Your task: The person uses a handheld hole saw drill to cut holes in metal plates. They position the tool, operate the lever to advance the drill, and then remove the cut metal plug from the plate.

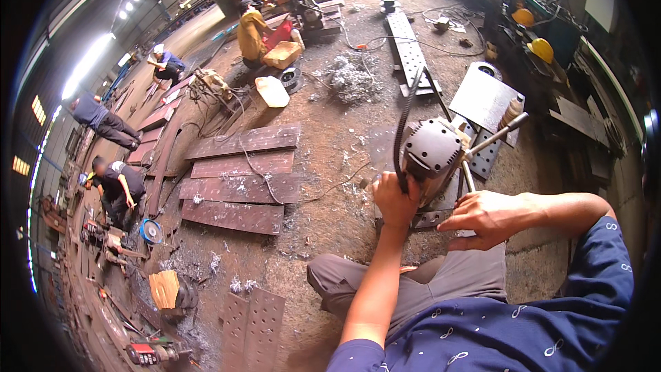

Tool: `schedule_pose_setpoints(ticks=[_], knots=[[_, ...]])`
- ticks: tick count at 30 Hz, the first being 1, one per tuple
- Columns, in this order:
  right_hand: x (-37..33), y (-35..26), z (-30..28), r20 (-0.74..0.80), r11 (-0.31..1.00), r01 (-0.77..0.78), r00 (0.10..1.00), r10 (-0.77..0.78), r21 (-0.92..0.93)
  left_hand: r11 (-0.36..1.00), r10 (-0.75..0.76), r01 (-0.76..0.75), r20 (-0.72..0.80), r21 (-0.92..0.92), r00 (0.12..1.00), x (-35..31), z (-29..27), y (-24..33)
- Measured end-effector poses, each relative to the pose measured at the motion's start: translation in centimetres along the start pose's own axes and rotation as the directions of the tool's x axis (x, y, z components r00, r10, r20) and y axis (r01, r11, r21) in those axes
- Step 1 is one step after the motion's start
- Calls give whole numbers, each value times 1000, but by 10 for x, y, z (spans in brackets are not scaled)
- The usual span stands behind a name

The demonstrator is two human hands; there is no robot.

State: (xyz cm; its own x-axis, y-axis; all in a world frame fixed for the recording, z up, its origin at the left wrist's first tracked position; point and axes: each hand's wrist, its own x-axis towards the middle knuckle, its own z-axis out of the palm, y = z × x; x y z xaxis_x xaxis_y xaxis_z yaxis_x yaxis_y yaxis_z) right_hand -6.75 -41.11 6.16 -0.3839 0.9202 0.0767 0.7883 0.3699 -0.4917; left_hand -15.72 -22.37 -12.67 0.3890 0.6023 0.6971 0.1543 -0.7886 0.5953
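Note:
A magnetic drill [434,148] with a grey, vented motor top stands in front of me on steel pieces. A black ribbed cable [403,120] runs down to its left side. There my left hand [396,200] is closed on the cable, close against the motor body. To the right, feed levers [497,134] stick out of the drill. My right hand [482,219] rests at the end of the lower lever, fingers bent loosely around it. The drill's tip is hidden under its body. A perforated steel plate [485,155] lies beside it, and a squeeze bottle [511,111] stands behind the levers.
Reddish steel plates [241,186] lie on the left; drilled plates [253,331] lie nearer. A long perforated bar [410,48], metal shavings [351,79] and a white jug [273,91] are farther off. Cords cross the floor. Yellow helmets [540,49] sit at right. Several people work at left.

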Motion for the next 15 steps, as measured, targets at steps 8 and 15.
schedule_pose_setpoints(ticks=[8, 15], knots=[[21, -1, 9, 374, 966, -32, 918, 130, -258, 996, -6, 3, -26, -91, 1000, 2, -4, 1], [22, 5, 18, 355, 963, 0, 930, 99, -269, 995, 17, -19, -24, -97, 1000, 1, -4, -4]])
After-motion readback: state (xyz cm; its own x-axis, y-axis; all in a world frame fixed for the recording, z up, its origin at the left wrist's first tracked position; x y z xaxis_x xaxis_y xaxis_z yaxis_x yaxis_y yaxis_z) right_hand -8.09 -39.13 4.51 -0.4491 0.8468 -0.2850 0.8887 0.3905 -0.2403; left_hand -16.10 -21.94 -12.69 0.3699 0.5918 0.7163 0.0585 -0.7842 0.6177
